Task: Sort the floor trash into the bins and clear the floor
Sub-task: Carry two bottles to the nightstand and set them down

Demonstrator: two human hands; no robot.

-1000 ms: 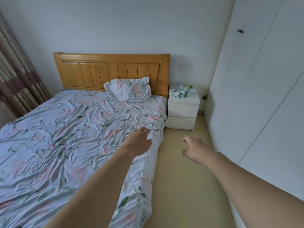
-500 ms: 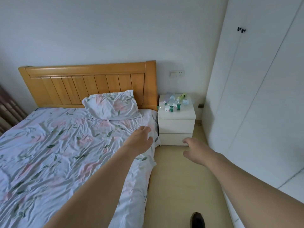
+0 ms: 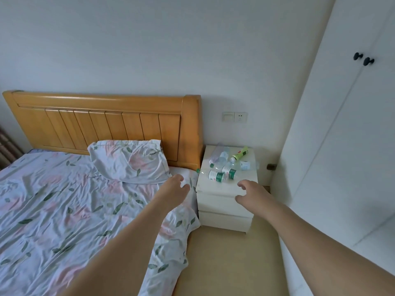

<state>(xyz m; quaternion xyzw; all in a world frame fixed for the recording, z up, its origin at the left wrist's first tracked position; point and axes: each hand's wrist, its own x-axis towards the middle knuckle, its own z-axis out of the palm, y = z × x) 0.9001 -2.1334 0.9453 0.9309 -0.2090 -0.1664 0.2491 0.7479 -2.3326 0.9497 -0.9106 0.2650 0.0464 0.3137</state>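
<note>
Several empty plastic bottles lie on their sides on top of a white nightstand (image 3: 222, 201): two clear ones with green labels (image 3: 218, 175), a clear one behind them (image 3: 220, 155) and a yellow-green one (image 3: 240, 154). My left hand (image 3: 174, 190) hovers over the bed corner, just left of the nightstand, fingers relaxed and empty. My right hand (image 3: 251, 194) reaches out over the nightstand's front edge, fingers loosely spread, holding nothing, a short way from the nearest bottles. No bin shows in this view.
A bed with a floral sheet (image 3: 64, 210) and pillow (image 3: 130, 161) fills the left, backed by a wooden headboard (image 3: 106, 120). A white wardrobe (image 3: 342, 146) lines the right. Between them runs a narrow strip of beige floor (image 3: 230, 263).
The view has moved closer to the nightstand and tilted up. Both hands have advanced toward the bottles, and the right hand's fingers have spread.
</note>
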